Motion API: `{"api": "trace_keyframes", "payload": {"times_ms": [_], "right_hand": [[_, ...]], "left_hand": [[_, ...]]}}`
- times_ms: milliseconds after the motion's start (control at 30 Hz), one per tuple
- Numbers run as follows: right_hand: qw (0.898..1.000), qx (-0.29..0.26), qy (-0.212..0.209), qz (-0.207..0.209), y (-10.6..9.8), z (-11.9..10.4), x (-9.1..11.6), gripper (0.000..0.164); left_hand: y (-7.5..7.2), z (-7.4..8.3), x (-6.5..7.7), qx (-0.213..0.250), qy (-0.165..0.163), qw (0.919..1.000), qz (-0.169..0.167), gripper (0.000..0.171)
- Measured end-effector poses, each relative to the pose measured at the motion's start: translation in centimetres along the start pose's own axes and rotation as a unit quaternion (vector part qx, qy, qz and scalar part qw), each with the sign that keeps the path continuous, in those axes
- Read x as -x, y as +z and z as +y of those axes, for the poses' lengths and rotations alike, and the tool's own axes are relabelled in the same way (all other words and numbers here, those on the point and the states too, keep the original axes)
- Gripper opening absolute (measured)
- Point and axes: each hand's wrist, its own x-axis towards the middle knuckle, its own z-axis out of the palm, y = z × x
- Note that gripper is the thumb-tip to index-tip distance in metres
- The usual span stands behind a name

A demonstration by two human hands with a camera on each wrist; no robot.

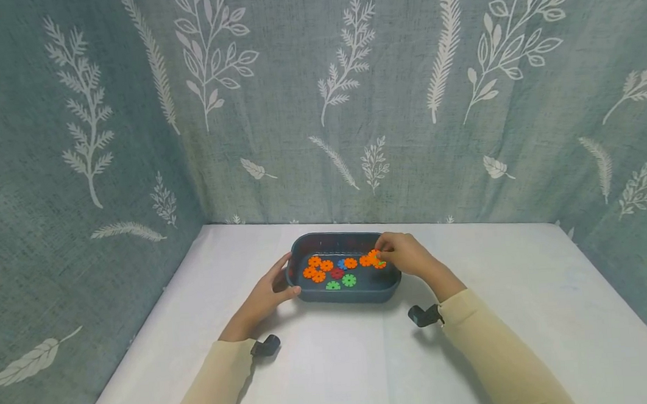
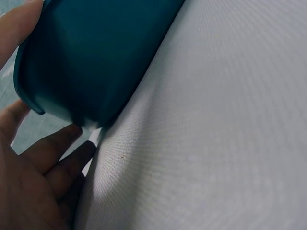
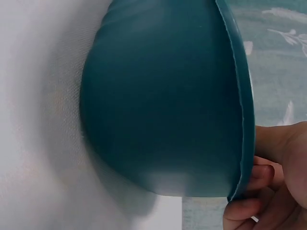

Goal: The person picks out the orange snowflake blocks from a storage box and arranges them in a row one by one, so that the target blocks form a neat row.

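A dark teal plastic tub (image 1: 356, 296) rests on the white-covered table and holds several small flower-shaped discs, orange, green, red and blue. My left hand (image 1: 264, 300) grips its left end, the thumb near the front corner and the fingers spread along the side; in the left wrist view the fingertips touch the tub wall (image 2: 96, 57). Over the tub's right end, my right hand (image 1: 409, 257) pinches an orange flower disc (image 1: 374, 256) with thumb and fingers. The right wrist view shows mostly the tub's outer wall (image 3: 163, 105), which hides that disc.
Loose discs lie on the tub floor: orange ones (image 1: 314, 261) at the left, a red one (image 1: 337, 274) in the middle, a green one (image 1: 349, 280) toward the front. A green leaf-patterned curtain (image 1: 300, 185) stands behind the white tabletop (image 1: 332, 360).
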Motion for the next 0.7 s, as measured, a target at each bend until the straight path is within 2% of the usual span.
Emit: {"api": "trace_keyframes", "payload": {"times_ms": [167, 400, 700], "right_hand": [[1.000, -0.003, 0.004, 0.009, 0.3, 0.1, -0.3, 0.011], [1.000, -0.009, -0.005, 0.019, 0.3, 0.4, -0.6, 0.011], [0.994, -0.104, 0.005, 0.034, -0.4, 2.3, 0.3, 0.020]], "left_hand": [[-0.2, 0.2, 0.0, 0.015, -0.005, 0.9999, 0.008, 0.090], [-0.3, 0.1, -0.1, 0.028, 0.013, 0.9995, 0.011, 0.089], [-0.2, 0.2, 0.1, 0.023, 0.004, 0.9996, 0.013, 0.091]]}}
